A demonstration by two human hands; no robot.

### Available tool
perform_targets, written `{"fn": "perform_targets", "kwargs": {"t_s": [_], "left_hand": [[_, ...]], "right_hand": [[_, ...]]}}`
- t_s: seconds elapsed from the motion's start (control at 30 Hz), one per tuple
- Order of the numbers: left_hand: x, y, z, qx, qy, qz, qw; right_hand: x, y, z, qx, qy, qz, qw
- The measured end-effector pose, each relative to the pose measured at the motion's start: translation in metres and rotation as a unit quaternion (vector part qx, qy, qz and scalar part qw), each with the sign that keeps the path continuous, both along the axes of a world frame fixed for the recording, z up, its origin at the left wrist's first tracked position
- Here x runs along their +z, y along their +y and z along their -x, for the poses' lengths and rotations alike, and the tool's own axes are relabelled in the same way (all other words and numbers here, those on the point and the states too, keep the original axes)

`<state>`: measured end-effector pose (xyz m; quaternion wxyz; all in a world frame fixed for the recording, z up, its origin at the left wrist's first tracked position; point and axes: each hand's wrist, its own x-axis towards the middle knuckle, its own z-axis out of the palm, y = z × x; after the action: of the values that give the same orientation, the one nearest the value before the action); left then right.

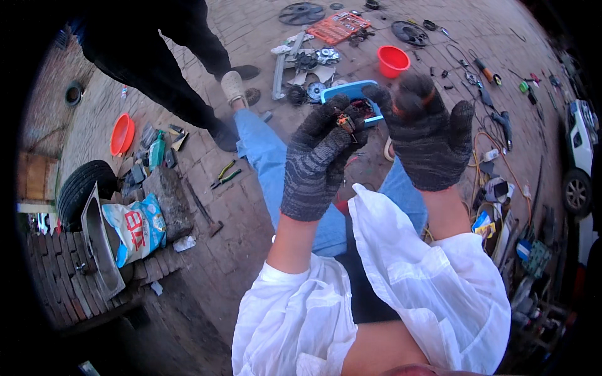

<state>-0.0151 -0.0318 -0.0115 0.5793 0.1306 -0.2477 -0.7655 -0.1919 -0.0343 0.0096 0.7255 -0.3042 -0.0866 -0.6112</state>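
My left hand, in a dark grey knit glove, is closed on a small part with green, orange and metallic bits, pinched at the fingertips; its exact kind is unclear. My right hand, gloved alike, is raised beside it. Two of its outer digits stand apart, while the middle fingers are smeared by motion. A reddish-orange blur shows among them, and I cannot make out whether it is held. Behind both hands sits a light blue plastic basin with dark and reddish contents, partly hidden.
A red bowl, an orange tool set case and metal parts lie ahead on the paving. Pliers and a hammer lie left, near a tire. Cables and power tools spread right. A person in dark trousers stands ahead left.
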Motion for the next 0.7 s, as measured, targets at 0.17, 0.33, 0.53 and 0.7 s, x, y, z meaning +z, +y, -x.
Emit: {"fn": "perform_targets", "kwargs": {"t_s": [0.17,0.33,0.53,0.7], "left_hand": [[0.004,0.001,-0.004,-0.015,0.026,0.004,1.0],[-0.003,-0.001,-0.012,-0.015,0.045,0.014,0.999],[-0.01,-0.007,0.004,0.048,-0.18,0.102,0.977],[-0.013,-0.013,0.014,0.063,-0.268,0.162,0.948]], "right_hand": [[0.018,-0.007,-0.017,-0.112,0.071,0.003,0.991],[0.038,-0.007,-0.008,-0.204,0.042,0.021,0.978],[0.053,-0.01,0.006,-0.197,0.135,0.073,0.968],[0.066,-0.021,0.013,-0.135,0.283,0.156,0.937]]}}
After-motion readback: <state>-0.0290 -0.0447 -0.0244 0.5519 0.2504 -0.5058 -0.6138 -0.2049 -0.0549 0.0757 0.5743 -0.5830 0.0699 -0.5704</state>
